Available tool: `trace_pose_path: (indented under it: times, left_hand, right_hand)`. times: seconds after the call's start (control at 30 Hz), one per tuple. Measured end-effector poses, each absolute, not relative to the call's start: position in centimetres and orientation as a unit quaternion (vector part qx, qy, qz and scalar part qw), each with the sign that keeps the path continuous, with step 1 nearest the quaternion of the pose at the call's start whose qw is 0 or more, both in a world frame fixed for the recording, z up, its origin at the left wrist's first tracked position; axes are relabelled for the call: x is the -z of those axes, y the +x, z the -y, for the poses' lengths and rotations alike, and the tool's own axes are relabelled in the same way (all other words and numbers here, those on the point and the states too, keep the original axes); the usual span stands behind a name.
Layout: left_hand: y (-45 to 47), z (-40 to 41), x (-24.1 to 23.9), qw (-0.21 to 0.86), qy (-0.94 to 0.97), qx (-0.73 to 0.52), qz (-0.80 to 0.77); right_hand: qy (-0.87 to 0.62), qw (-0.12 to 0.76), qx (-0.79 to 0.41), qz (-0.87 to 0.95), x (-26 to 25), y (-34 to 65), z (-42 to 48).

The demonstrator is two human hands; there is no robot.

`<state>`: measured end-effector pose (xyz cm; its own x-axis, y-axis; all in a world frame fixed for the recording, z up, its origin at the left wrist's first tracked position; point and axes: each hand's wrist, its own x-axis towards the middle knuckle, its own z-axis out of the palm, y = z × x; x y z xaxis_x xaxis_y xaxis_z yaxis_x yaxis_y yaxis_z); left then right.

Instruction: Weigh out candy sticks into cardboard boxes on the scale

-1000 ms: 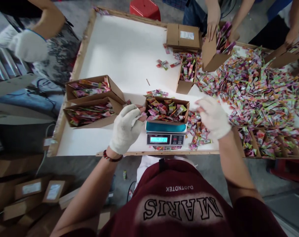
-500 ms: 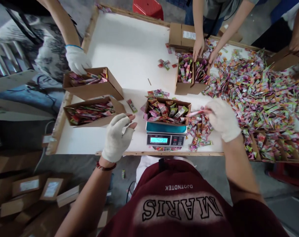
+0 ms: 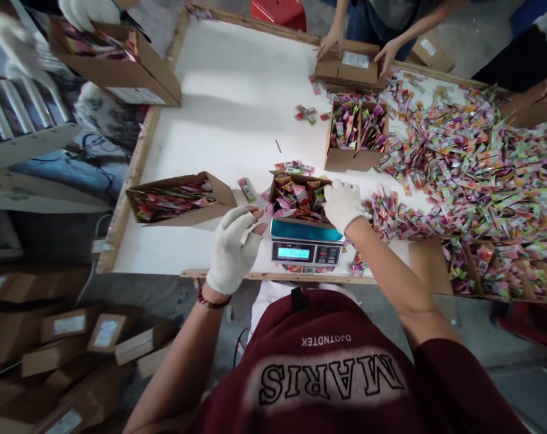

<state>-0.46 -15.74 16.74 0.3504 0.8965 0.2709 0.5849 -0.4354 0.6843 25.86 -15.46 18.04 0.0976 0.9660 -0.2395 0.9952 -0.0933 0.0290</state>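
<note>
A cardboard box [image 3: 300,220] full of small coloured sachets [image 3: 296,196] stands on a digital scale [image 3: 307,252] with a lit display. My right hand [image 3: 343,205], in a white glove, is at the right end of this box, fingers curled down over the sachets. Its fingertips are hidden, so what they grip does not show. My left hand [image 3: 235,250], also gloved with bare fingertips, hovers left of the scale. Its fingers are apart and hold nothing. Beyond it, a second filled box [image 3: 183,217] sits on the white table [image 3: 210,138].
A large heap of sachets [image 3: 481,163] covers the table's right side, with a divided box [image 3: 352,160] beside it. Filled boxes [image 3: 436,265] line the front right edge. Co-workers handle a box [image 3: 115,66] at upper left and a flap-topped carton [image 3: 350,63] at the back.
My right hand has moved left from the loose sachets to the box on the scale. My left hand shifted slightly right. A co-worker lifted one filled box off the table toward the upper left.
</note>
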Motion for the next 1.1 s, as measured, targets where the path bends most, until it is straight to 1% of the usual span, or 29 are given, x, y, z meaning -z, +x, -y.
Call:
trace_pose_path:
  times: [0.07,0.17,0.23,0.33,0.37,0.43,0.5,0.57,0.63,0.7,0.77,0.83,0.93,1.03,1.1]
  left_hand:
    - [-0.4,16.3,-16.7,0.246,0.778,-0.325,-0.478]
    - [-0.8,17.0,-16.4,0.256,0.771,-0.331,-0.48]
    - [-1.1,17.1,-16.2,0.262,0.771,-0.332,-0.476]
    - [-1.5,16.9,-16.0,0.267,0.771,-0.325,-0.479]
    - [-1.5,16.7,-16.0,0.268,0.77,-0.321,-0.481]
    - [-1.4,16.2,-16.0,0.268,0.773,-0.319,-0.478]
    - [-1.2,15.5,-16.1,0.259,0.784,-0.32,-0.464]
    - [-0.7,14.8,-16.3,0.246,0.799,-0.323,-0.444]
    - [-0.1,14.0,-16.8,0.23,0.811,-0.328,-0.426]
    - [0.8,13.2,-17.5,0.219,0.822,-0.334,-0.406]
    - [1.7,12.7,-18.3,0.215,0.83,-0.338,-0.388]
    - [2.6,12.4,-19.2,0.218,0.837,-0.333,-0.375]
    - [3.7,12.3,-20.2,0.222,0.847,-0.32,-0.362]
    - [4.4,12.4,-20.5,0.225,0.849,-0.325,-0.35]
    - [4.6,12.4,-20.3,0.229,0.851,-0.327,-0.342]
  right_hand:
    - [0.728,0.115,0.088,-0.671,-17.4,25.3,14.8]
    - [0.705,0.083,0.102,-0.697,-18.1,26.2,15.5]
    - [0.695,0.016,0.11,-0.711,-19.4,27.8,16.9]
    - [0.686,-0.13,0.116,-0.707,-21.7,31.5,20.2]
    - [0.693,-0.17,0.107,-0.692,-22.4,33.1,21.6]
    - [0.73,-0.212,0.054,-0.647,-23.3,36.4,24.5]
    - [0.774,-0.214,-0.031,-0.595,-23.6,39.4,27.1]
    - [0.797,-0.206,-0.089,-0.56,-23.3,41.2,28.6]
    - [0.792,-0.211,-0.091,-0.566,-22.6,41.3,28.7]
    - [0.755,-0.222,-0.057,-0.614,-21.8,39.6,27.2]
    - [0.706,-0.211,-0.021,-0.676,-21.1,36.7,24.6]
    - [0.674,-0.162,0.01,-0.72,-20.5,33.7,21.6]
    - [0.659,-0.056,0.039,-0.749,-19.7,30.5,17.7]
    - [0.673,0.062,0.05,-0.735,-19.1,29.5,15.5]
    - [0.678,0.11,0.044,-0.725,-19.0,29.8,15.1]
